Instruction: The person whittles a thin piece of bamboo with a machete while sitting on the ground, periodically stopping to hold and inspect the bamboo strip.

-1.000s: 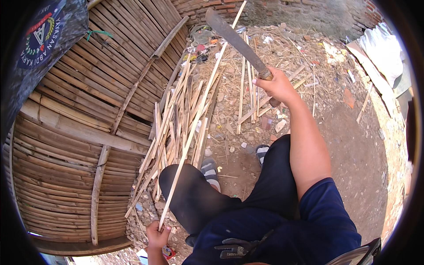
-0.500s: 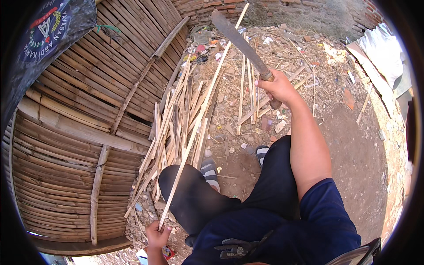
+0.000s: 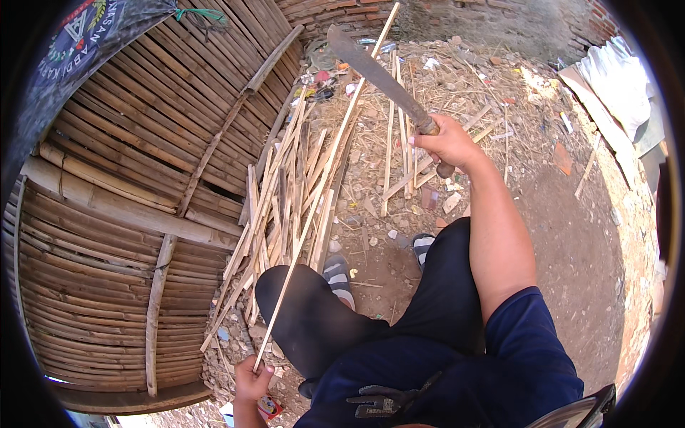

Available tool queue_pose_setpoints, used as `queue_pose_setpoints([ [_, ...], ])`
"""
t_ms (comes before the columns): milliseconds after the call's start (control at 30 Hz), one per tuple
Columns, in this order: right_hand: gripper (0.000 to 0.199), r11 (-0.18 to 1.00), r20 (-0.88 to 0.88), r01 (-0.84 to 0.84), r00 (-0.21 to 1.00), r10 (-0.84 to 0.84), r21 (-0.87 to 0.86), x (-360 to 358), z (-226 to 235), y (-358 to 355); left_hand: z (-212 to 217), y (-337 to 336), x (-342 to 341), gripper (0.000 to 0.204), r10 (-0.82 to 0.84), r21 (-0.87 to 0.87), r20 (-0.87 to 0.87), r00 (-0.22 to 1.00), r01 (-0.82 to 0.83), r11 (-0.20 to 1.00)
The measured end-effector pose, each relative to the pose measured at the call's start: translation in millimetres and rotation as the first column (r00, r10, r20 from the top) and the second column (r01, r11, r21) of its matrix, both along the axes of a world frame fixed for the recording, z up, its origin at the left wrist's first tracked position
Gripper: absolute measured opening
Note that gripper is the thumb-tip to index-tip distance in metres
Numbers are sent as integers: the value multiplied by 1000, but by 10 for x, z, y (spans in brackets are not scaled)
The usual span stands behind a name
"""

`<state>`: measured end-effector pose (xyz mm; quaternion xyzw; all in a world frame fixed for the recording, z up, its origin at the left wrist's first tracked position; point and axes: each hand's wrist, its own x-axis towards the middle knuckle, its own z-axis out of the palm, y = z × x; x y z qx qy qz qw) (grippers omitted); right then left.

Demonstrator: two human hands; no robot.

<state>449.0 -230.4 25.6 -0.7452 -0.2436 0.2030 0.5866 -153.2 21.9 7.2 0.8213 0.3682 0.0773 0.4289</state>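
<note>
My right hand point(image 3: 451, 145) is closed round the wooden handle of a machete point(image 3: 378, 75). Its long dark blade points up and to the left, with the tip near the far end of a long thin wooden strip point(image 3: 312, 208). My left hand point(image 3: 252, 381), low at the left, grips the near end of that strip. The strip slants away from me across my left knee, and the blade seems to pass over or behind its far part; whether they touch I cannot tell. Under the strip lies a heap of similar wooden strips point(image 3: 284, 192).
A bamboo slat wall point(image 3: 107, 235) stands at the left, with a dark printed banner point(image 3: 85, 57) hung on it. Ahead is a brick wall point(image 3: 492, 28). Straw and rubble cover the ground point(image 3: 492, 93). White sacking point(image 3: 615, 85) lies at the right. Several loose strips point(image 3: 391, 150) lie ahead.
The machete blade has swung slightly to the left and down at its tip. The strip has shifted a little left, still in my left hand. The banner's edge has moved.
</note>
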Motion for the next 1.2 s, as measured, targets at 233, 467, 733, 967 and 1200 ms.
queue_pose_setpoints([
  [233,34,998,-30,57,998,-57,11,31,-10,-31,64,-38,35,40,18,18,-29,999,-17,1000],
  [467,32,996,20,-29,999,31,-87,-11,21,-23,-35,3,-32,39,32,96,-12,999,-31,995],
  [733,31,998,-22,59,998,-59,26,14,30,-42,-60,28,-91,40,23,168,-6,1000,-22,986],
  [967,30,993,-33,-111,993,110,-31,-46,18,-24,-88,22,-92,38,38,168,-17,999,-35,985],
  [1200,28,998,-34,-15,999,17,62,-25,2,-25,-175,36,-215,38,66,149,-4,998,-65,987],
])
